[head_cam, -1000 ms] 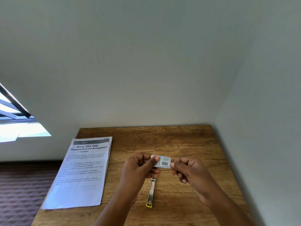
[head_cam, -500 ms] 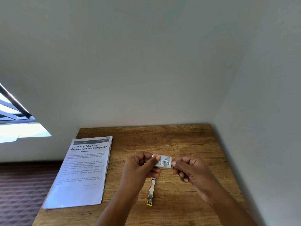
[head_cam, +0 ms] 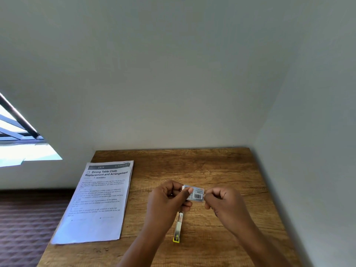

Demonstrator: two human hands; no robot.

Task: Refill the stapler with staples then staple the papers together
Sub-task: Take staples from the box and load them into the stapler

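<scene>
A small pale-blue staple box with a barcode label is held above the table between both hands. My left hand pinches its left end with thumb on top; my right hand grips its right end. Below them the stapler lies lengthwise on the wooden table, metal magazine showing, yellow end toward me; its far end is hidden by my left hand. A stack of printed papers headed "Dining Table Cloth Replacement and Arrangement" lies flat at the table's left.
The table stands in a corner, with a white wall behind it and another along its right edge. The papers overhang the table's left edge slightly. A patterned dark carpet and a low window are at the left.
Both hands still hold the staple box in about the same place; the right hand's fingers have curled tighter at the box's right end. Stapler and papers have not moved.
</scene>
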